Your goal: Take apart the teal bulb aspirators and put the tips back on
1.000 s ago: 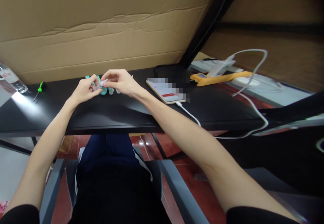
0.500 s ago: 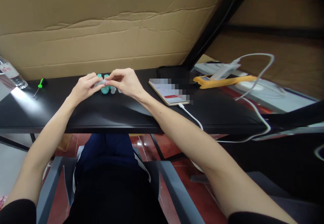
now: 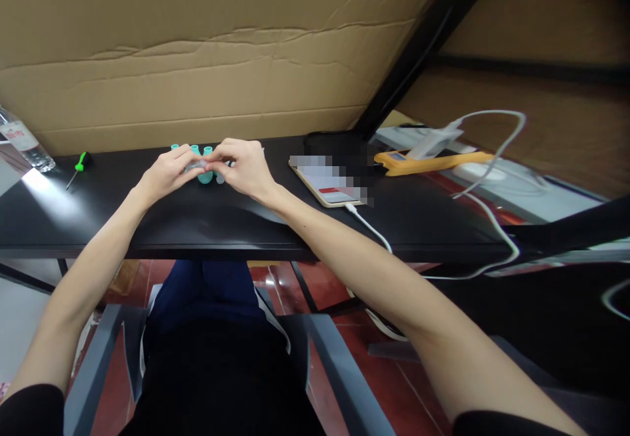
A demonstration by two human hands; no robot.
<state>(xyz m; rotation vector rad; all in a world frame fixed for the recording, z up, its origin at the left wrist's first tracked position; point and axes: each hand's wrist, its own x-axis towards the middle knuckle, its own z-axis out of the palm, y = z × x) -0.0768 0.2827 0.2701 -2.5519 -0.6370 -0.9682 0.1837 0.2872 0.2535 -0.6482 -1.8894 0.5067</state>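
Note:
My left hand [image 3: 168, 173] is closed, thumb and fingers pinching a small translucent plastic piece [image 3: 195, 165] just above the black table. From the other side my right hand [image 3: 245, 168] has its thumb and fingertips closed on the right end of the same piece. Its exact kind is hidden by the fingers. Small teal bottles with open necks stand right behind and below the hands, among them one teal bottle [image 3: 205, 177] partly covered by the fingers. Next to it, a small clear piece [image 3: 220, 178] shows under my right hand.
A phone [image 3: 325, 180] with a white cable [image 3: 371, 229] lies right of my hands. A green-handled screwdriver [image 3: 79, 168] and a water bottle [image 3: 24, 140] are at the left. Cardboard [image 3: 221, 88] walls the back. A yellow power strip [image 3: 433, 160] sits at the right.
My right hand has turned slightly and its fingers have bunched closer to the left fingertips. Both hands still hold the translucent piece. The view has shifted a little.

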